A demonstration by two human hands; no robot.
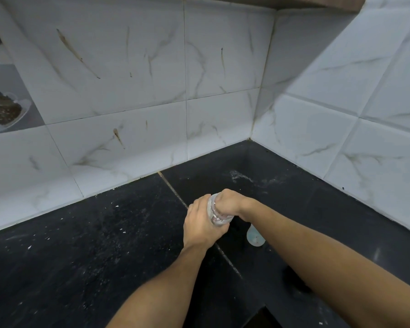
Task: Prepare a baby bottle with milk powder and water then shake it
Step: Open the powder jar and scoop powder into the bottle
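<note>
Both of the person's hands meet on a clear baby bottle (215, 213) held above the black countertop (100, 252), roughly in the middle of the view and a little toward the near side of the corner where the two tiled walls join. The left hand (200, 224) wraps around the bottle's lower part from the left, its fingers curled closed against the clear body. The right hand (230, 203) comes in from the right with the wrist bent and closes over the bottle's upper end, fingers gripping around the top so that the cap or teat is hidden beneath them.

The bottle's long axis is tilted: its covered top leans away and toward the right, while its base points down toward the near left, into the left palm. Only a narrow band of the transparent wall shows between the two hands, with small reddish markings on it; whether it holds liquid or powder cannot be told.

Just to the right of the hands, partly behind the right forearm, a small pale blue lid (255, 236) lies on the countertop. White specks and a smear of powder are scattered over the dark surface, most thickly on the far side near the corner. The marbled white wall tiles (133, 74) rise behind and on the right.
</note>
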